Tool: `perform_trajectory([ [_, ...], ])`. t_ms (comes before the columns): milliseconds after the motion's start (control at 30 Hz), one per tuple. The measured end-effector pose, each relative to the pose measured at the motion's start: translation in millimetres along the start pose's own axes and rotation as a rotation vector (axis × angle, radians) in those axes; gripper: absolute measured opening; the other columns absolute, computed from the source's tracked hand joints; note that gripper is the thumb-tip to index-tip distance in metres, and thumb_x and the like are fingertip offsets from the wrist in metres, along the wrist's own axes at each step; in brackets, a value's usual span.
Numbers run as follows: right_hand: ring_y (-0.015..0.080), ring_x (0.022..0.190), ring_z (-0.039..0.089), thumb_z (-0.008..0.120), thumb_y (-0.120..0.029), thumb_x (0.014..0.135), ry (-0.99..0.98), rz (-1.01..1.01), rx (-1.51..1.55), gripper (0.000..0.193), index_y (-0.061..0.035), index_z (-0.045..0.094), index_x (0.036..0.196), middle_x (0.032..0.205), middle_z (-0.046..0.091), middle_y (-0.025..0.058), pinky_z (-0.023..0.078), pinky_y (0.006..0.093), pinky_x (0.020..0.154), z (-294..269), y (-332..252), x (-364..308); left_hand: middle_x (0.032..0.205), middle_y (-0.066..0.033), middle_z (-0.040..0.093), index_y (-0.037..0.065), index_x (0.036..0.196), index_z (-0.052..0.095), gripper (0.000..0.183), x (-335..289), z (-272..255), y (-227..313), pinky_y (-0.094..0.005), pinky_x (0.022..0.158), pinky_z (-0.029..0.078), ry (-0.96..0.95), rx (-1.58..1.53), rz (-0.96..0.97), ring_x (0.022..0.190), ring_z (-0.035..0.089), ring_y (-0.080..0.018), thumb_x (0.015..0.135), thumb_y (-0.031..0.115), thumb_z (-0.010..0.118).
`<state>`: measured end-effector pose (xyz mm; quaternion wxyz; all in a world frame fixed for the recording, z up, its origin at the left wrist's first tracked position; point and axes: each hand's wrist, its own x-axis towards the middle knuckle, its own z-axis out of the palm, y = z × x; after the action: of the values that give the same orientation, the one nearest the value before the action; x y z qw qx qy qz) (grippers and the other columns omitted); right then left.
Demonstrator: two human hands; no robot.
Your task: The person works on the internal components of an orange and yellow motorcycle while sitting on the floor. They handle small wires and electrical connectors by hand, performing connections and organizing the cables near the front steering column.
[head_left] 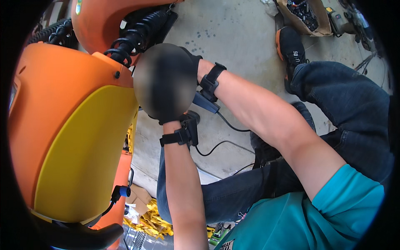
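Both my hands wear black gloves and meet close together beside the orange vehicle body, near a black coil-spring shock absorber (125,48). A blurred oval covers most of them, so the fingers and anything in them are hidden. My left hand (168,113) comes up from below, and my right hand (192,62) reaches in from the right. Nearest to them is the edge of an orange panel (46,104) with a yellow inset (89,158). Below the right wrist shows a blue-grey bar-shaped piece (206,102), with a black cable running away from its end.
A second orange panel (100,25) stands at the top left. A black tube (96,236) and a blue-tipped connector (124,191) stick out at lower left. Yellow parts (154,221) lie below. An open cardboard box (323,25) of small dark parts stands at the far right, beside a cordless tool (341,21).
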<state>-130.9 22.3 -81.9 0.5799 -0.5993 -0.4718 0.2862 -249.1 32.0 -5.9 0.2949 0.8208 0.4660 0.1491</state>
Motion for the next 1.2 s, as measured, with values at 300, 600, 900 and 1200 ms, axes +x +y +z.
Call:
perform_trajectory([
  [300,0.036,0.093,0.064,0.073,-0.006,0.073,0.087,-0.151,0.012,0.016,-0.0064,0.067,0.088,0.09,0.067,0.0163,0.053,0.04,0.079,17,14,-1,0.066,-0.0054,0.059,0.0,0.084,0.057,0.018,-3,8,21,-0.027,0.05,0.044,0.096,0.045,0.092,0.052,0.053,-0.0128,0.091,0.016,0.062],
  [600,0.0312,0.104,0.065,0.055,-0.004,0.084,0.089,0.371,0.452,0.03,-0.0044,0.071,0.109,0.107,0.07,0.0165,0.052,0.036,0.089,-18,-28,-11,0.07,-0.0041,0.061,-0.001,0.085,0.061,0.017,13,5,24,-0.0259,0.054,0.043,-0.017,-0.365,-0.421,0.058,0.054,-0.0122,0.09,0.015,0.061],
  [900,0.0364,0.107,0.063,0.063,-0.017,0.085,-0.145,0.545,0.452,0.048,-0.005,0.054,0.131,0.117,0.065,0.0229,0.051,0.0417,0.09,-38,-73,-30,0.084,-0.0021,0.063,0.002,0.099,0.063,0.025,8,-34,12,-0.0248,0.067,0.043,-0.302,-0.355,-0.26,0.075,0.055,-0.0102,0.1,0.023,0.049],
  [1200,0.0401,0.104,0.062,0.063,-0.025,0.087,-0.155,0.522,0.217,0.038,-0.0023,0.061,0.117,0.109,0.066,0.0237,0.05,0.0435,0.087,-48,-77,-34,0.113,-0.0075,0.062,0.002,0.125,0.056,0.036,-6,-21,-16,-0.0299,0.091,0.046,-0.196,-0.364,-0.133,0.1,0.058,-0.0165,0.105,0.03,0.045],
])
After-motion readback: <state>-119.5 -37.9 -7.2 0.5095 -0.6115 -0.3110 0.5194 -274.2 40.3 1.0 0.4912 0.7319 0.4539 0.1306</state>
